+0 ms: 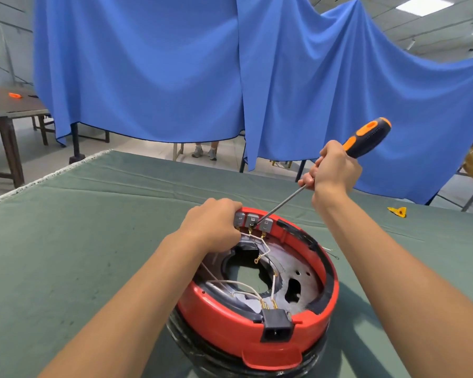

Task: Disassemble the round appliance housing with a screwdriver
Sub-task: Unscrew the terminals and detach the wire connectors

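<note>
The housing (260, 323) looks rigid, its wires (262, 248) fragile — left hand (216, 225) grips the rim; right hand (335, 166) holds the screwdriver (366, 137).

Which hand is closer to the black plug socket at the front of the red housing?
Left. The left hand grips the grey switch block on the far rim; the right hand is higher and farther from the black plug socket, holding the screwdriver.

Workshop hall: cloth-covered tables (99, 203), hung blue drapes (153, 64), ceiling light panels (423, 5).
</note>
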Motion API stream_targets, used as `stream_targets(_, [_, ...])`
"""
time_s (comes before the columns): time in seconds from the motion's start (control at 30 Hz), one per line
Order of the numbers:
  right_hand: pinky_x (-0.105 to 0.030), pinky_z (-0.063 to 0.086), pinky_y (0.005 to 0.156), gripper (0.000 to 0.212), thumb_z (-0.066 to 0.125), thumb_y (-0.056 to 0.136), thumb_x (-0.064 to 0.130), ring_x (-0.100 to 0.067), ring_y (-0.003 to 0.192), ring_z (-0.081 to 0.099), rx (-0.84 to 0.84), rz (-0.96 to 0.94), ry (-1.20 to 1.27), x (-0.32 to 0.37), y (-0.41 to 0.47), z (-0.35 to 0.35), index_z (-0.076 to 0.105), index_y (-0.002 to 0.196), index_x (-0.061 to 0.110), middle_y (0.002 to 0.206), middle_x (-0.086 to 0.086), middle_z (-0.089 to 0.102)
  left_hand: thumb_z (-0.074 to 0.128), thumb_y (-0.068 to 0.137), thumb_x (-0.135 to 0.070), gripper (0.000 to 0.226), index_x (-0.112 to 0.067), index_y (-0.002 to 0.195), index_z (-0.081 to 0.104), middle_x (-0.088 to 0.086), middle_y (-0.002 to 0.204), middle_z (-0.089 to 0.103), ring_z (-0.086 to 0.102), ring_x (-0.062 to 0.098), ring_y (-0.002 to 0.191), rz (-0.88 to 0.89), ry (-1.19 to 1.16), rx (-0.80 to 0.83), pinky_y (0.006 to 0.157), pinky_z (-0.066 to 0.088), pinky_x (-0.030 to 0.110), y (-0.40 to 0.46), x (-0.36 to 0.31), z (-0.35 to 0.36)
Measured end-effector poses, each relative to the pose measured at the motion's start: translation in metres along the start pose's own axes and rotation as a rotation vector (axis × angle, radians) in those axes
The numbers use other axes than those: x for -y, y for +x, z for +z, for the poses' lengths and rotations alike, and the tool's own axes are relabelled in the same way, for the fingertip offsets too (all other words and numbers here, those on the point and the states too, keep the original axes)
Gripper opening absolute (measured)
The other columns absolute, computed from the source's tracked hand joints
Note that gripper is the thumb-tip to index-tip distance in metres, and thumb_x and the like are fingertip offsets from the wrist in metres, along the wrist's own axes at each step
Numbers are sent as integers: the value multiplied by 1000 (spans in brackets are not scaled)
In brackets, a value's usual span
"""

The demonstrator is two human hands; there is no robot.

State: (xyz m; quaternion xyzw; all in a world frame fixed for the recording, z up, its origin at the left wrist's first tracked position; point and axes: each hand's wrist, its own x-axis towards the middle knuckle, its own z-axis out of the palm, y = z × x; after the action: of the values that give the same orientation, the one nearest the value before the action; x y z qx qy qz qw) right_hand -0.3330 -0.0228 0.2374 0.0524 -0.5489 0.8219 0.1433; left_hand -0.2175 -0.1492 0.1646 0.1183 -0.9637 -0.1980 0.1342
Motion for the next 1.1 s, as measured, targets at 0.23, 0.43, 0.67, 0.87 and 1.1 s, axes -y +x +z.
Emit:
stream_targets(0.23, [-21, 34, 40, 31, 49, 71, 10, -17, 29, 23, -60, -26, 182, -7, -11, -20, 32, 45, 15, 34, -2, 24, 50, 77, -10, 44, -21, 119, 54, 2, 116, 60, 48, 24, 112, 8, 11, -17, 85, 44, 37, 1, 0, 1])
stream_targets(0.43, [-26, 51, 49, 30, 47, 72, 15, -29, 42, 61, 121, -316, 111, -14, -56, -56, 50, 42, 15, 36, -3, 47, 50, 78, -11, 43, -20, 119, 55, 3, 118, 60, 50, 25, 111, 5, 13, -29, 86, 45, 38, 0, -1, 1])
stream_targets(0.67, [-20, 41, 52, 30, 48, 72, 29, -10, 52, 51, 263, -517, -249, -17, -74, -84, 56, 60, 3, 53, 4, 54, 50, 77, -11, 43, -19, 119, 56, 3, 119, 61, 52, 26, 111, 5, 25, -38, 87, 46, 39, -1, -1, 1])
stream_targets(0.87, [-13, 35, 50, 35, 45, 77, 35, -8, 53, 45, 535, -636, -481, -17, -95, -96, 52, 64, 3, 64, -8, 50, 51, 76, -12, 43, -22, 118, 57, 2, 116, 63, 54, 26, 108, -13, 23, -26, 82, 47, 37, 0, -2, 0])
stream_targets(1.1, [-12, 33, 48, 27, 51, 73, 19, -4, 47, 39, 401, -484, -373, -7, -83, -79, 48, 63, -5, 48, 8, 40, 52, 72, -12, 45, -23, 116, 58, 1, 113, 64, 56, 25, 104, -26, 8, -14, 80, 48, 35, -1, -4, -2])
